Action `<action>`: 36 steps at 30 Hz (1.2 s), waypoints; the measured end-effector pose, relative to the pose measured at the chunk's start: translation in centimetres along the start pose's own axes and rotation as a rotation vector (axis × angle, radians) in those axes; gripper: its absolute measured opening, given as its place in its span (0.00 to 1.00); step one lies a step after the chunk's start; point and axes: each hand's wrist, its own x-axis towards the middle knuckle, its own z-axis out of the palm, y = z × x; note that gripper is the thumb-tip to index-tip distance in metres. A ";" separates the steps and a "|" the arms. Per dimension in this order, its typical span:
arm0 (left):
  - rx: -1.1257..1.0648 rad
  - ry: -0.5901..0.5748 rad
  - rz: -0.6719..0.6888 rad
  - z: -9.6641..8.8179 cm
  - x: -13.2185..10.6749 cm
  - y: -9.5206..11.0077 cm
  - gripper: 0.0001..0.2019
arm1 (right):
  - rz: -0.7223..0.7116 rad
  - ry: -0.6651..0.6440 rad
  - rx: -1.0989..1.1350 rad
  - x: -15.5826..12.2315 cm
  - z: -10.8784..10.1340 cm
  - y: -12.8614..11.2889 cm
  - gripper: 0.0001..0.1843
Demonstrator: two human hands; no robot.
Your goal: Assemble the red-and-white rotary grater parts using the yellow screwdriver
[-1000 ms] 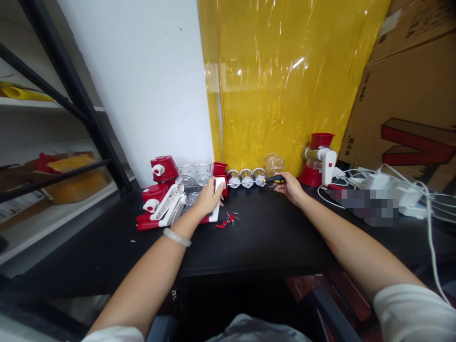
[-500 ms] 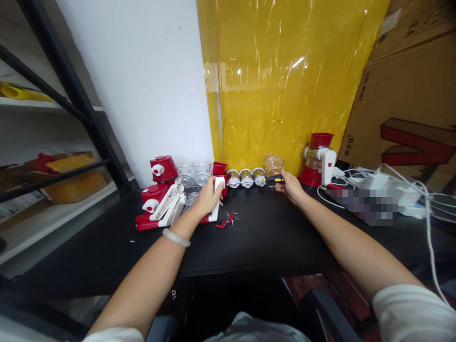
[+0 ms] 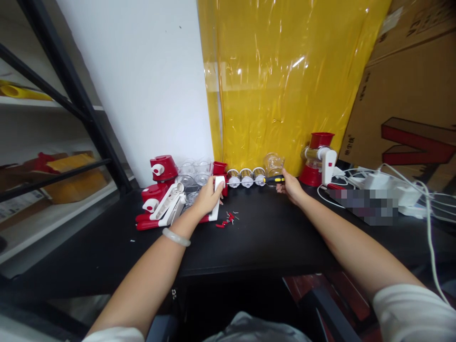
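My left hand [image 3: 207, 195] is closed around a white crank handle [image 3: 216, 209] with a red grip at its lower end, holding it upright above the table. In my right hand [image 3: 290, 185] is a screwdriver [image 3: 273, 180] with a black and yellow handle. Its long thin shaft lies level and points left, the tip reaching the upper part of the crank handle. Whether the tip sits on a screw is too small to tell. Below, loose screws and small red pieces [image 3: 230, 218] are scattered on the black table [image 3: 263, 242].
Behind the hands stand several metal grater drums [image 3: 246, 177] and a clear container [image 3: 273, 164]. Red housings [image 3: 163, 168], clear cups [image 3: 202, 167] and more white handles [image 3: 173, 205] are at left. An assembled red-and-white grater [image 3: 320, 159] and white cables [image 3: 377, 183] occupy the right.
Almost nothing differs. Both hands keep their places, with the screwdriver still against the crank handle; my right hand has shifted only very slightly.
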 end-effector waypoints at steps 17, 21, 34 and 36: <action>0.040 -0.019 -0.005 0.0 0.0 0.0 0.19 | 0.052 -0.021 0.122 -0.4 0.2 -0.6 0.09; 0.040 -0.022 0.001 0.0 0.0 0.0 0.19 | 0.016 -0.016 0.092 -0.2 0.1 -0.3 0.09; 0.034 -0.028 -0.001 0.0 0.0 0.0 0.18 | -0.044 0.021 0.023 0.2 0.0 0.3 0.15; 0.028 -0.027 -0.008 0.0 0.0 0.0 0.19 | -0.011 0.018 0.015 0.2 0.0 0.3 0.16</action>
